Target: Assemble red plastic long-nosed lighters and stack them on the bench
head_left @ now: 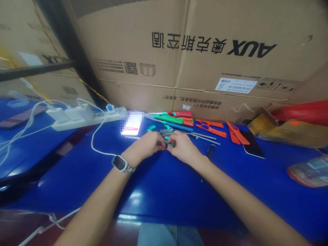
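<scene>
My left hand [151, 143] and my right hand [182, 146] meet over the blue table, fingertips pinched close together. Something small with teal and reddish parts sits between them, too blurred and covered to name. Just behind the fingers lie thin metal rods [207, 136] and small teal pieces [151, 128]. Farther back is a pile of long-nosed lighters, including a red one [179, 114] and a green one [171, 119]. Orange handle shells [211, 130] rest right of the pile. By my right wrist is a dark-handled tool [211, 151], partly hidden by the forearm.
A lit phone [132, 123] lies left of the pile, a dark phone [252, 145] at the right. A power strip [89, 118] with plugs and white cables runs along the left. A large cardboard box [194, 68] walls off the back. A clear container [310, 172] stands far right.
</scene>
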The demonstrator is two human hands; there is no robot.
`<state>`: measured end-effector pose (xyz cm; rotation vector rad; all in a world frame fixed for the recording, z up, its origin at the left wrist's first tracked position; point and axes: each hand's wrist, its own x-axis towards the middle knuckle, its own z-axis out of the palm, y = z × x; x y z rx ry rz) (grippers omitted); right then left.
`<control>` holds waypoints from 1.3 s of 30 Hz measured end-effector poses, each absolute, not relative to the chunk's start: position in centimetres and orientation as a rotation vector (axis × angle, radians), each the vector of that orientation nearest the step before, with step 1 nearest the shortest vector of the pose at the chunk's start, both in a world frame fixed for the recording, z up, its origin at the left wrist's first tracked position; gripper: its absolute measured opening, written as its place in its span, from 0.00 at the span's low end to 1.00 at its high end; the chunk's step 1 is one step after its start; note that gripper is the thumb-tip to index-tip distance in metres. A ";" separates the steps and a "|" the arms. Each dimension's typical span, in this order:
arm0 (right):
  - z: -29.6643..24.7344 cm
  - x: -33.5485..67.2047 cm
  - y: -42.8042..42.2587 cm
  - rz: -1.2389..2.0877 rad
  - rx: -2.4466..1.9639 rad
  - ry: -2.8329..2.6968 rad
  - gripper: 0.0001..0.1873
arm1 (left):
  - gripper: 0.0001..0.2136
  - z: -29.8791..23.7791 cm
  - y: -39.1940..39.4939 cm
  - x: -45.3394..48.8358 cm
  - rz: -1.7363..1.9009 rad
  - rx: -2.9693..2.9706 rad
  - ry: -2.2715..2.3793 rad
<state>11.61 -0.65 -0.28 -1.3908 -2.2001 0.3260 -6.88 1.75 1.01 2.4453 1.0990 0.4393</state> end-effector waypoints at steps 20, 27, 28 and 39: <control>0.6 12.3 -1.1 0.214 -1.320 -2.404 0.06 | 0.07 0.8 1.6 -6.5 0.424 2.344 1.112; 1.7 12.6 -0.4 0.334 -1.330 -2.460 0.06 | 0.07 0.7 1.6 -6.3 0.414 2.332 1.096; 2.1 12.5 -0.4 0.356 -1.363 -2.473 0.06 | 0.07 0.7 1.6 -6.3 0.413 2.334 1.103; 5.5 10.6 -0.5 0.281 -1.709 -2.638 0.05 | 0.06 0.1 1.8 -6.4 0.387 2.360 1.123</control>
